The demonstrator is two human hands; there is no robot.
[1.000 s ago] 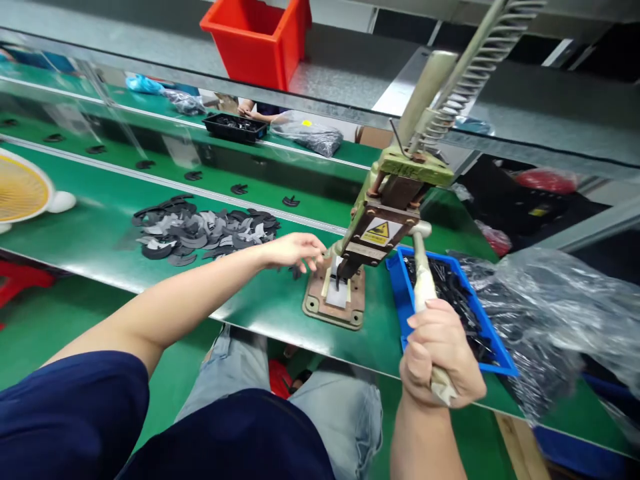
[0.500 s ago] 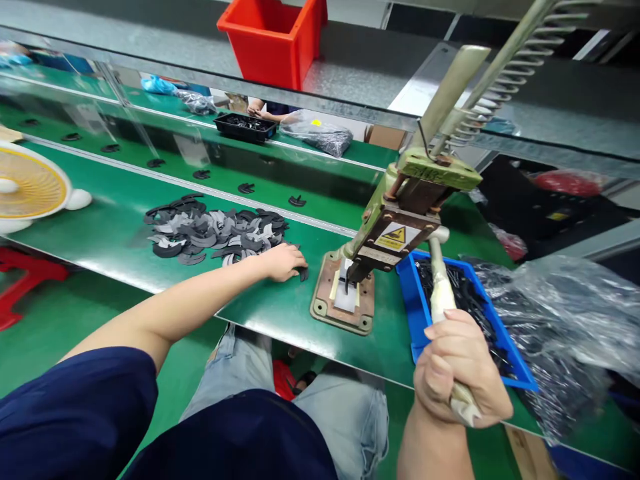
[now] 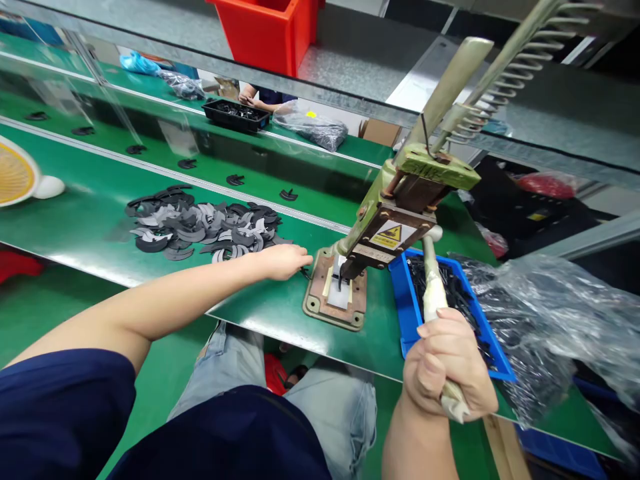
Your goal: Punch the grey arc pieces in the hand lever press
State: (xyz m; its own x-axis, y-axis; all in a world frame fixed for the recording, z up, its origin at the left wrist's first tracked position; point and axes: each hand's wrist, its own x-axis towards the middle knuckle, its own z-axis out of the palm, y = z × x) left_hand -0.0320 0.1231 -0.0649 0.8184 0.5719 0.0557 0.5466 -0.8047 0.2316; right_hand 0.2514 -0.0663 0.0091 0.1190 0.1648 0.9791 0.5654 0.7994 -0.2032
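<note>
My right hand (image 3: 449,363) is wrapped round the cloth- or tape-covered lever (image 3: 433,290) of a green hand press (image 3: 390,227). My left hand (image 3: 286,261) hovers just left of the press's base plate (image 3: 313,287), fingers pinched on a small dark curved piece (image 3: 305,272), mostly hidden by the fingers. A dark slim part (image 3: 341,275) shows under the press head, above a pale pad. Left of my left hand lies a heap of black and grey crescent-shaped pieces (image 3: 200,223).
A blue bin (image 3: 404,307) with black parts stands right of the press, beside clear plastic bags (image 3: 575,320). Single dark pieces lie in a row on the green strip behind a metal rail. A fan (image 3: 15,173) is at left; a red bin (image 3: 260,33) sits on the shelf. Another person's hands show beyond.
My left hand has moved right, away from the heap to the edge of the press base, with the small dark piece. My right hand keeps its grip on the lever. The view has shifted slightly.
</note>
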